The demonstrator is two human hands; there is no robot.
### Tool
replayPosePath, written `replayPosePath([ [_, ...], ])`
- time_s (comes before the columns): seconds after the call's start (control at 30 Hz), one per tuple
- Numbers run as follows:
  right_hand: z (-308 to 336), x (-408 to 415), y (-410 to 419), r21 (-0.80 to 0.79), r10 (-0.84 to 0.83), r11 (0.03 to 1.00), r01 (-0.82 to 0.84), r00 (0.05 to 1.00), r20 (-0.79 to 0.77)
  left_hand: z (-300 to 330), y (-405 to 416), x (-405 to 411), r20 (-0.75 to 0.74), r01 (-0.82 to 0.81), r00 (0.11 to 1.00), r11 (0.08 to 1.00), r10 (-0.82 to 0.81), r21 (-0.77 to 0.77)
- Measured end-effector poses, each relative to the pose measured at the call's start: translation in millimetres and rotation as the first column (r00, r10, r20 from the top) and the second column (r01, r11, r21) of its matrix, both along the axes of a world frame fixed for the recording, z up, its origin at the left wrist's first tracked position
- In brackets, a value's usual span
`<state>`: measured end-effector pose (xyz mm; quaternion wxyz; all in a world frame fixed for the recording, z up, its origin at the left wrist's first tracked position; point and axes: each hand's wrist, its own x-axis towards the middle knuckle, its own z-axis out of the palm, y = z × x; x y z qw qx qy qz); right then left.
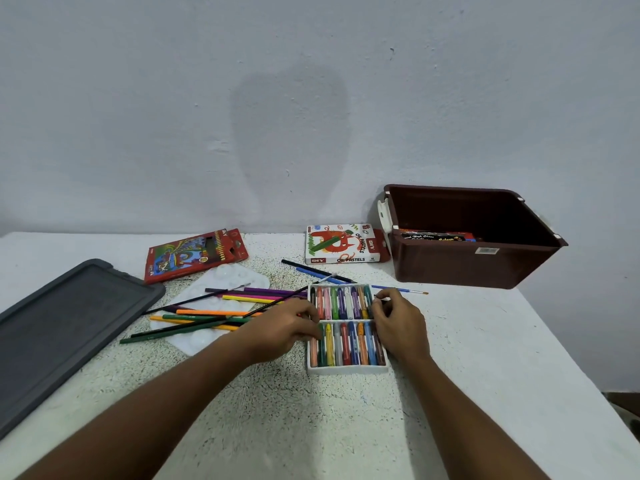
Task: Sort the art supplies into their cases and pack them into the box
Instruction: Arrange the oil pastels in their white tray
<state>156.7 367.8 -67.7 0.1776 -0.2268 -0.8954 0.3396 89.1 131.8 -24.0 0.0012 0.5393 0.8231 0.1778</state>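
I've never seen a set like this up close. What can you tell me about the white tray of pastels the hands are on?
The tray is shallow, white, probably plastic, lying flat on the speckled table. A middle divider splits it into two rows of upright-packed oil pastels in many colours, nearly full. The left hand touches its left edge at the divider; the right hand curls at its right edge, seemingly pinching something small. A paintbrush lies just behind it.

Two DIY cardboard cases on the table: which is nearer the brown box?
The white oil pastels case, right beside the brown box. The red colour pencil case lies farther left, near the grey lid.
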Motion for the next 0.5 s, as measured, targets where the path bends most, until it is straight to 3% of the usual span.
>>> replayPosePath([
  [0.27,-1,1,1,0.005,0.003,1.000,-0.003,1.000,0.007,-6,6,6,0.114,-0.134,0.985,0.990,0.128,0.046],
  [0.5,0,1,1,0.002,0.000,1.000,-0.001,1.000,0.023,-3,15,2,0.154,-0.300,0.939,0.951,0.308,-0.077],
])
